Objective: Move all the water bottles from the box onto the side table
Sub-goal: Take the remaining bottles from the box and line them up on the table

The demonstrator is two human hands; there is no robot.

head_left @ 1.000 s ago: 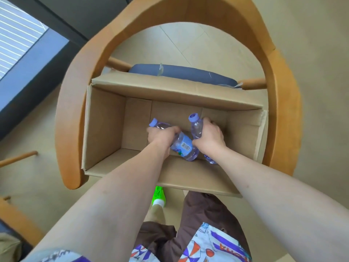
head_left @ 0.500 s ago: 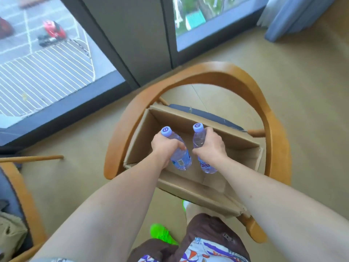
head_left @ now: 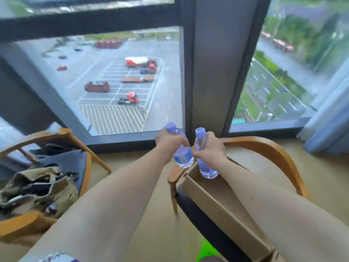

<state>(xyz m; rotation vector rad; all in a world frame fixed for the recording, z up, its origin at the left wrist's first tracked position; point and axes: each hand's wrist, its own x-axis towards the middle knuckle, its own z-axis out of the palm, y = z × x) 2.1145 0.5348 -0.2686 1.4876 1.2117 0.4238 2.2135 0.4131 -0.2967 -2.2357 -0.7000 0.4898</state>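
My left hand (head_left: 169, 143) grips a clear water bottle (head_left: 182, 155) with a purple cap, tilted a little to the left. My right hand (head_left: 211, 151) grips a second purple-capped water bottle (head_left: 204, 168), held nearly upright. Both bottles are in the air above the left end of the cardboard box (head_left: 226, 205), which sits on the seat of a wooden armchair (head_left: 273, 150) at the right. The box's inside is hidden behind my right arm. No side table is in view.
A second wooden armchair (head_left: 75, 140) at the left carries an olive bag (head_left: 37, 188) and dark items. A large window (head_left: 122, 82) with a dark frame fills the far wall. A blue curtain (head_left: 328, 129) hangs at the right. Beige floor lies between the chairs.
Both hands lifted the bottles up out of the box. My view swung up and to the left, from looking down into the box to facing the window and the left chair.
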